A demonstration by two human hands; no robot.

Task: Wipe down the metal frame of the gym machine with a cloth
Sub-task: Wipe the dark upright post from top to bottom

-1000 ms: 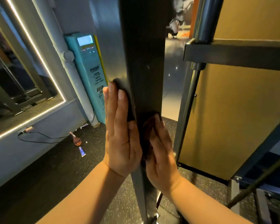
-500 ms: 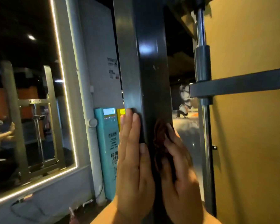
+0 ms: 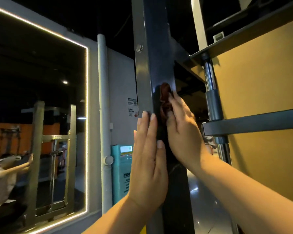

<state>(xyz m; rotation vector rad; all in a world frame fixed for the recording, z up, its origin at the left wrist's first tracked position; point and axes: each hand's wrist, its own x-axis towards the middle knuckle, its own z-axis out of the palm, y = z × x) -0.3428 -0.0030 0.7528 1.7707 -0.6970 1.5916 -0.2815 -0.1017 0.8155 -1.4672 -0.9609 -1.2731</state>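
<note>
Head view, entries in order of handling.

1. Metal frame [image 3: 159,56], dark upright post, centre of frame, running top to bottom. I judged it rigid, heavy and fixed, with glossy, slick paint; nothing to lift, only to bear against. One bolt [image 3: 139,48] sat on its grey left face, upper centre.

2. Cloth [image 3: 165,98], dark reddish-brown, bunched on the post's front face at mid-frame. I judged it soft, light and limp, likely to slip on the paint unless pinned by flat pressure, not pinched.

3. Left hand [image 3: 149,159], lower centre: fingers straight and together, palm laid flat on the post's left face, thumb resting at the cloth's dark lower edge.

4. Right hand [image 3: 184,130], right of centre: fingers spread slightly and laid over the cloth, pressing it to the post. No pinch was visible.

5. Surroundings: lit mirror [image 3: 41,98] at left; white pipe [image 3: 102,98]; teal kiosk [image 3: 120,174] beside the post; chrome guide rod [image 3: 210,78] and dark crossbar [image 3: 252,122] at right, before a yellow panel [image 3: 260,81].
</note>
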